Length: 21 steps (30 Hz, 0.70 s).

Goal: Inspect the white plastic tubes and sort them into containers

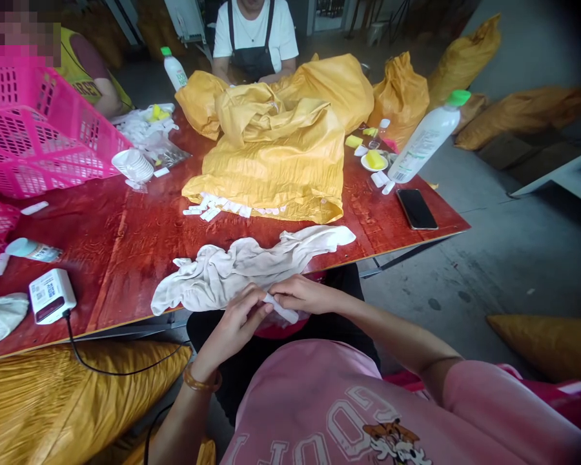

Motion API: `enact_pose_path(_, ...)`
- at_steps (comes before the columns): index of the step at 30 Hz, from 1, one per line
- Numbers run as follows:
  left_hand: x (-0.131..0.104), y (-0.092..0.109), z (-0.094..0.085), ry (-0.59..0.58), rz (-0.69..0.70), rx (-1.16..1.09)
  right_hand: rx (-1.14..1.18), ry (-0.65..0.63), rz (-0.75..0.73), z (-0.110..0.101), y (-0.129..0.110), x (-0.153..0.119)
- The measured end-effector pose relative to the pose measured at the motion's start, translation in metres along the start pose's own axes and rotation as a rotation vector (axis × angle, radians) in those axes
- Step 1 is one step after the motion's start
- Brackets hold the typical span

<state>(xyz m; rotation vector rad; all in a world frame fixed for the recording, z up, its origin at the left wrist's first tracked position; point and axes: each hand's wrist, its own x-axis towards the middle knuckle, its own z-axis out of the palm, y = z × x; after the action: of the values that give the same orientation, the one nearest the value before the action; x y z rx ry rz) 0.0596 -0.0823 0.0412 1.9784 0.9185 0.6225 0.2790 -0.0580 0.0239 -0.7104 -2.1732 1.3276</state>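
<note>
In the head view my left hand [244, 314] and my right hand [304, 294] meet over my lap at the table's front edge. Between them is a small flat white piece [284, 310], gripped at its upper end by the closed fingers of both hands. Its exact kind cannot be made out. Just beyond my hands, a crumpled white cloth [237, 268] lies along the edge. Farther back a yellow woven sack [275, 171] lies on its side, with several similar white pieces [210, 210] at its mouth. Something pink, partly hidden, is below my hands.
On the red table [126, 226] stand pink baskets [91, 142] at left, a white corded device [52, 296] and stacked white cups [133, 166]. At right are a phone [417, 208] and a large bottle [426, 142]. Two people sit across; full sacks [77, 400] lie on the floor.
</note>
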Motion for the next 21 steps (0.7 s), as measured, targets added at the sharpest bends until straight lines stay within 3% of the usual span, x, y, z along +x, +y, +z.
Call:
enact_pose_path(5, -0.002, 0.005, -0.004, -0.038, -0.004, -0.031, 0.059, -0.052, 0.003, -0.003, 0.004, 0.006)
enact_pose_path(9, -0.002, 0.004, -0.006, -0.023, 0.012, -0.023, 0.409, 0.03, 0.161, 0.008, 0.008, 0.001)
enact_pose_path(12, -0.004, 0.001, -0.002, 0.032, 0.015, 0.01, 0.587, -0.079, 0.225, 0.016, 0.005, -0.007)
enact_pose_path(15, -0.01, -0.001, 0.008, 0.075, 0.016, 0.058, 0.405, -0.012, 0.224, 0.027, 0.006, -0.013)
enact_pose_path(17, -0.01, -0.005, 0.01, -0.002, 0.029, 0.055, 0.249, 0.082, 0.219, 0.038, 0.015, -0.016)
enact_pose_path(19, -0.002, -0.018, -0.001, -0.104, 0.049, 0.037, 0.142, 0.08, 0.269, 0.05, 0.03, -0.017)
enact_pose_path(21, 0.017, -0.041, -0.031, -0.04, 0.0, 0.078, 0.033, 0.062, 0.36, 0.06, 0.045, -0.019)
